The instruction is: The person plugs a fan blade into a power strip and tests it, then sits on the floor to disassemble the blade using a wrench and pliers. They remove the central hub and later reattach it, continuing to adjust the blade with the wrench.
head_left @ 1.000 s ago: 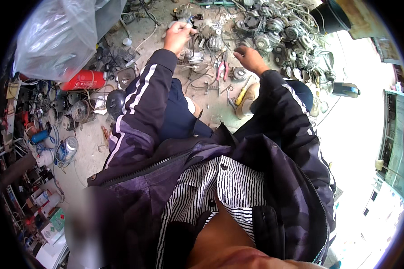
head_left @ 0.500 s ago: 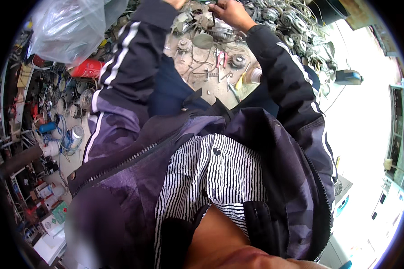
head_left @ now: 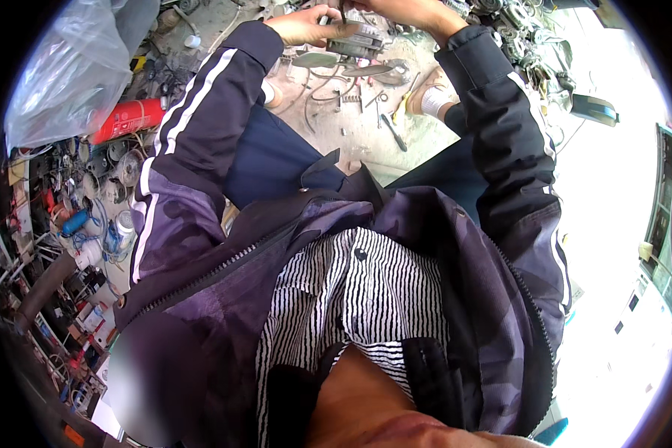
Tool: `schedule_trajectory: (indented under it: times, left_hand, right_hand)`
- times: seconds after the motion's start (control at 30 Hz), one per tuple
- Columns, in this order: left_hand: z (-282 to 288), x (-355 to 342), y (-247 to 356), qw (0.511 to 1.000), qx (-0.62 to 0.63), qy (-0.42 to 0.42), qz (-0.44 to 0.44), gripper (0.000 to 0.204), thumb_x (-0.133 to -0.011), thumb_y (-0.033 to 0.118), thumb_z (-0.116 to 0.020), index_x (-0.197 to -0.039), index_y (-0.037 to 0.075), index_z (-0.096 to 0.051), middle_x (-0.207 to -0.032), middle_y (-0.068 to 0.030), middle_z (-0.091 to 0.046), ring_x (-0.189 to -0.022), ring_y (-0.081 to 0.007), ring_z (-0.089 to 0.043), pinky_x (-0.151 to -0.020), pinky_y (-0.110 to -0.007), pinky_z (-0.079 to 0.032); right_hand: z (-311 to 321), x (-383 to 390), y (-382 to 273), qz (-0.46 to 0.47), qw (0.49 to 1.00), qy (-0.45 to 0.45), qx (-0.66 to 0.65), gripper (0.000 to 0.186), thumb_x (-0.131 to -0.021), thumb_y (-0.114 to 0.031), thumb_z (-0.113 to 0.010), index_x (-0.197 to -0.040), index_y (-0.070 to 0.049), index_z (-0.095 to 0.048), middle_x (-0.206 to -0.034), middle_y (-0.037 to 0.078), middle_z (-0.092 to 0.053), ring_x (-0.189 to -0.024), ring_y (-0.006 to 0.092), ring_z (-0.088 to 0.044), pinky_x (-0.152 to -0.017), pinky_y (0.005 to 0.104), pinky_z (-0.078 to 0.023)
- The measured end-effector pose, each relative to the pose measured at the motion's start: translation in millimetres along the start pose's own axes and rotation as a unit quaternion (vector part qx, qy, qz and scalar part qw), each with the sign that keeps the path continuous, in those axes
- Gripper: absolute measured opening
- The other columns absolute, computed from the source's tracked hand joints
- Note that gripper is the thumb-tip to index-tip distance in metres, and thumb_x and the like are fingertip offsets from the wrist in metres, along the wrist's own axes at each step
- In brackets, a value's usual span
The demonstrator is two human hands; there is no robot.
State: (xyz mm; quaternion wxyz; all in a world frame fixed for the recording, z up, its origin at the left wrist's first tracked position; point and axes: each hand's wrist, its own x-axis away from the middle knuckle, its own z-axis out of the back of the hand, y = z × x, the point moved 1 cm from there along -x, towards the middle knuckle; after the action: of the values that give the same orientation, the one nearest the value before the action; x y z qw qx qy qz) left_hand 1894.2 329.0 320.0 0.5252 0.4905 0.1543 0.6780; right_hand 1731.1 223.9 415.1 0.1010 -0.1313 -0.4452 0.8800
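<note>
Two hands point(head_left: 306, 28) point(head_left: 414, 10) seem to hold a motor point(head_left: 357, 45).

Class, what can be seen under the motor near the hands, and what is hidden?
Grey blades jut from beneath the motor; whatever lies directly below is covered.

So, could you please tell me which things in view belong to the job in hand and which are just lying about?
Apparently in the job:
grey finned metal motor, by the left hand
thin dark rod, between that and the right hand

Lying about, untouched:
red cylinder
clear plastic bag
coiled metal spring
slim dark tool
</note>
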Motion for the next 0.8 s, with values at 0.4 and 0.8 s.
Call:
schedule_trajectory:
  times: [0.4, 0.8]
  left_hand:
    - [0.6, 9.8, -45.6, 0.932, 0.363, 0.012, -0.010, 0.051, -0.085, 0.033, -0.066, -0.129, 0.011, -0.052, -0.124, -0.0070, -0.055, -0.112, -0.0135, -0.054, -0.092, -0.026, -0.045]
    - [65.1, -35.7, -68.0, 0.704, 0.696, 0.075, -0.118, 0.048, -0.090, 0.030, -0.055, -0.131, 0.007, -0.047, -0.125, -0.0112, -0.055, -0.112, -0.0218, -0.055, -0.096, -0.041, -0.045]
  right_hand:
    - [-25.7, -60.8, 52.4, -0.052, 0.969, 0.080, -0.228, 0.031, -0.097, -0.030, -0.050, -0.091, -0.001, -0.060, -0.072, 0.001, -0.058, -0.065, 0.0082, -0.051, -0.061, 0.0250, -0.044]
    - [-198.0, 235.1, 425.7, -0.453, 0.825, -0.260, 0.218, 0.040, -0.086, -0.036, -0.047, -0.103, -0.005, -0.068, -0.104, 0.019, -0.065, -0.098, 0.0346, -0.063, -0.087, 0.0428, -0.048]
